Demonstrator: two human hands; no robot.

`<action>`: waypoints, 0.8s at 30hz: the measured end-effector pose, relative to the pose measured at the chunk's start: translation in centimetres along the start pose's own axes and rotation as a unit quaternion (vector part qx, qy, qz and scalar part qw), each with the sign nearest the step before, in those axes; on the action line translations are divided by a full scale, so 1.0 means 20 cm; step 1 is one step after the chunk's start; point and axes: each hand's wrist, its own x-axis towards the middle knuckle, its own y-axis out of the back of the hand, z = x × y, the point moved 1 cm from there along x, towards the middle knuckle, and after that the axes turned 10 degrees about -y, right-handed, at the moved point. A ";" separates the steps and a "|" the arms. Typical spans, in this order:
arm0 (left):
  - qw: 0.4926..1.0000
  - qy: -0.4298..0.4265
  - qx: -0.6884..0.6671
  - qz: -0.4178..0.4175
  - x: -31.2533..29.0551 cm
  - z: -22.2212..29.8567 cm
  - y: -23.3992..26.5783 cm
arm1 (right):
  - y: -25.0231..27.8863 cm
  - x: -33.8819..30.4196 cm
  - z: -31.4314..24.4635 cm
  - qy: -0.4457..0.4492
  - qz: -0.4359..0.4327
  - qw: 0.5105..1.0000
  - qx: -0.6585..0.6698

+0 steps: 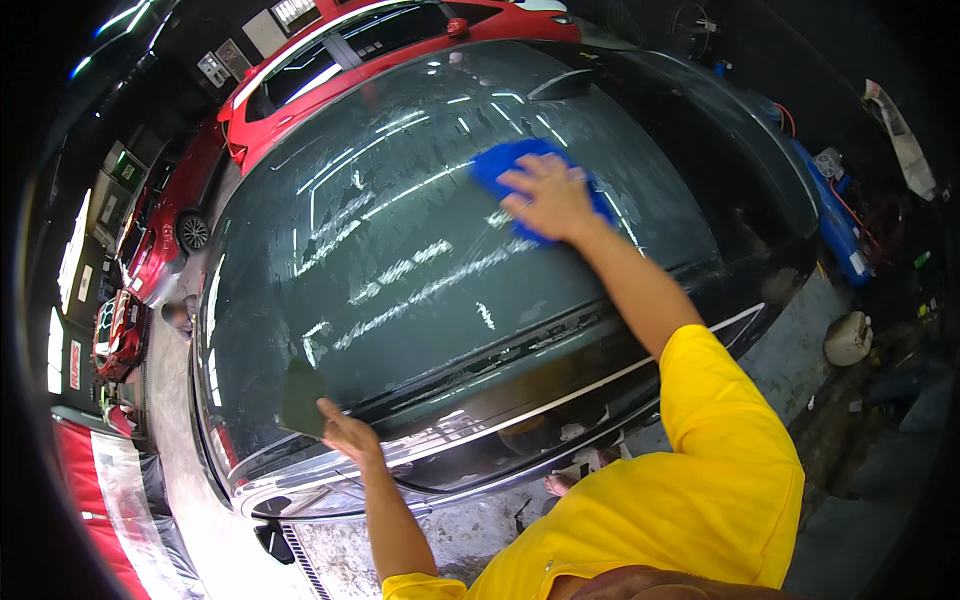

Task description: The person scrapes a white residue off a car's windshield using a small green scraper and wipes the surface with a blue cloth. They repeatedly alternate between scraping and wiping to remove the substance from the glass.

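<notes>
Fingers (535,185) of the right hand (548,198) spread flat on the blue cloth (505,160), pressing it against the wet windscreen (400,250); overlapping, even strokes suit best. Left hand (345,432) pinches a dark pad (300,398) below.

You have two hands in view: your right hand (548,196) and your left hand (347,432). There is one blue cloth (505,158) and one dark green pad (301,397). You can count two cars, one dark car (400,250) and one red car (300,75), plus one pale jug (848,338).
</notes>
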 end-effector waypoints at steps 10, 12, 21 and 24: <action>0.983 -0.170 0.046 -0.047 -0.07 0.04 -0.13 | -0.02 0.49 0.42 -0.147 -0.046 0.987 -0.036; 0.982 -0.178 0.027 -0.057 -0.07 0.04 -0.13 | -0.07 0.42 0.00 0.071 -0.052 0.996 0.006; 0.988 -0.114 -0.025 -0.105 -0.03 -0.07 -0.15 | -0.49 0.38 -1.41 0.573 -0.198 0.783 0.141; 0.990 -0.058 -0.065 -0.113 -0.08 -0.20 -0.13 | -0.64 0.80 -1.49 0.445 -0.179 0.875 0.069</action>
